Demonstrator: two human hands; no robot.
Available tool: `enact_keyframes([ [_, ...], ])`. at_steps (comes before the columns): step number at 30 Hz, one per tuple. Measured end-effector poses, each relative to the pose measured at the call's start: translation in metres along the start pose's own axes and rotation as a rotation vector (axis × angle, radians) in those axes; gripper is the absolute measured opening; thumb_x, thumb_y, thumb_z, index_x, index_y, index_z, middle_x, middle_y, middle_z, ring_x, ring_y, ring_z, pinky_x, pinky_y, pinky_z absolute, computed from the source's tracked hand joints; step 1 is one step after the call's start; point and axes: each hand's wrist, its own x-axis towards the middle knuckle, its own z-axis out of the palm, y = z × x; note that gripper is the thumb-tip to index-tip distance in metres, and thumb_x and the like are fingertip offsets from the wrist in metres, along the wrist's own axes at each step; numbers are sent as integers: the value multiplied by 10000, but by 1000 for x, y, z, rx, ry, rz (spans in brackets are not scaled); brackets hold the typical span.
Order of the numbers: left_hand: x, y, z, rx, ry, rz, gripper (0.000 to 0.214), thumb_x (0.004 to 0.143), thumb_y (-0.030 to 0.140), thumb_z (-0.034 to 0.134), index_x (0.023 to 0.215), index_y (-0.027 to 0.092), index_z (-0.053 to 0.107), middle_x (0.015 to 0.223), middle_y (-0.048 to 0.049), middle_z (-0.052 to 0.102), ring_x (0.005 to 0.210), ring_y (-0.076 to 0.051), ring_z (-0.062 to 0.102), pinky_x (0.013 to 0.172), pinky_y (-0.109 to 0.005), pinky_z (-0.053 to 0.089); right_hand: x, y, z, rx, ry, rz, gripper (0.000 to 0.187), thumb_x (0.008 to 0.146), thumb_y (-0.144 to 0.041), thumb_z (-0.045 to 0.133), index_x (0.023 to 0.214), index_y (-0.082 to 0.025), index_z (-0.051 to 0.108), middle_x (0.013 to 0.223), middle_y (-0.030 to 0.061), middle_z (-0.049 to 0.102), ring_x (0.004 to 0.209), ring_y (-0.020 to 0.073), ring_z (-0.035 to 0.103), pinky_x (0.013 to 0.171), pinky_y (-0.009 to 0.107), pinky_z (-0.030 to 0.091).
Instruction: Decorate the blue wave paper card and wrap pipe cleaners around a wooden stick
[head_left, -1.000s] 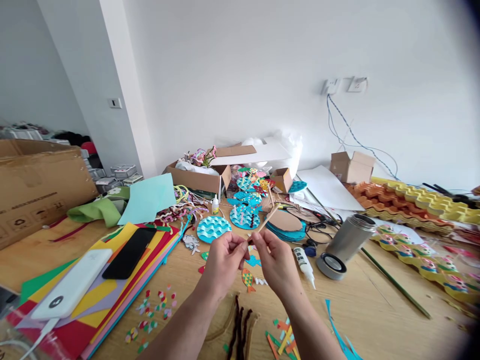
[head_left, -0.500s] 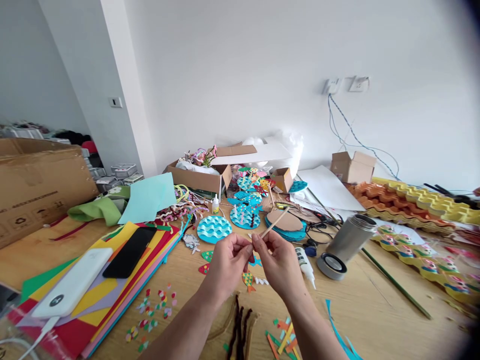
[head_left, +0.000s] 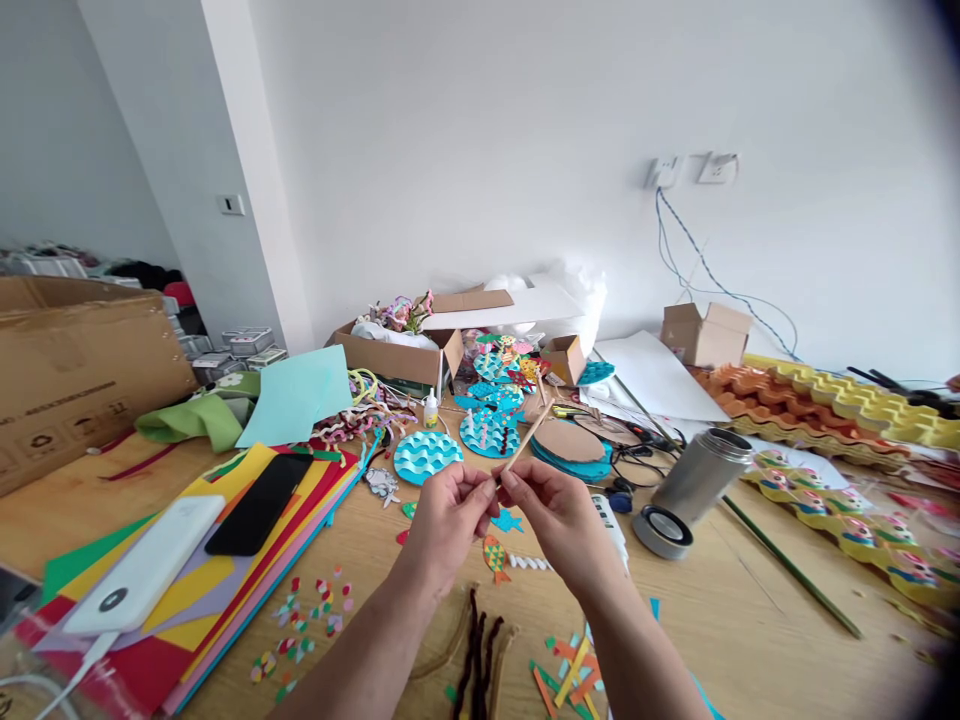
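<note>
My right hand (head_left: 551, 505) is closed on a thin wooden stick (head_left: 531, 440), which slants up and away from the fingertips. Against it, my left hand (head_left: 454, 515) is pinched at the stick's lower end, where a small dark bit shows; what it is I cannot make out. Beneath the hands lie paper fish, among them an orange patterned fish (head_left: 495, 556) and a blue fish (head_left: 507, 521). Beside them sits a white spiral coil (head_left: 529, 563). Brown pipe cleaners (head_left: 478, 650) lie nearest me, between my forearms. A white glue bottle (head_left: 609, 520) is partly covered by my right hand.
Beyond the hands lie a blue wavy disc (head_left: 428, 458) and stacked cardboard discs (head_left: 571, 443). To the right stand an open steel flask (head_left: 701, 475) and its lid (head_left: 663, 530). Coloured sheets carry a black phone (head_left: 259, 505) and a power bank (head_left: 146, 565) at left.
The stick has swung to the left and points more steeply away from me. Both hands have shifted slightly, uncovering more of the blue fish and the orange fish.
</note>
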Motion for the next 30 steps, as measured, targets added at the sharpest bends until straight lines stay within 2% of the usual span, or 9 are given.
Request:
enact_keyframes([
  [6,0,-1,-2,100,-60,72,221,761,338,639,789,124,590,626,3,588,481,-53,447,443,-174,309,-3,1,1,-67,57,-25,272,834,-416,564,713,-173,560,680,21,585,657,163,544,618,272,431],
  [18,1,-2,-4,236,-51,179,214,799,330,584,781,117,575,610,-2,572,492,-76,469,450,-187,347,-3,4,7,-215,106,-38,268,868,-403,495,698,-199,534,654,14,598,624,165,551,568,258,387],
  [25,-6,-8,3,272,2,280,170,827,306,545,804,138,560,734,-46,629,659,-138,595,601,-237,461,-8,0,21,-349,306,-101,248,867,-329,471,651,-207,474,645,14,562,601,159,523,562,255,379],
  [27,-6,-6,3,252,19,266,168,819,305,554,789,139,558,710,-34,620,611,-120,572,572,-226,447,-7,1,20,-281,251,-109,253,872,-348,475,663,-204,485,652,11,560,611,157,524,568,251,389],
  [30,-4,-1,3,197,40,216,173,800,302,576,750,138,551,615,8,564,487,-74,468,465,-192,363,-3,3,13,-116,90,-89,271,882,-407,471,720,-195,523,676,14,572,659,166,548,606,256,421],
])
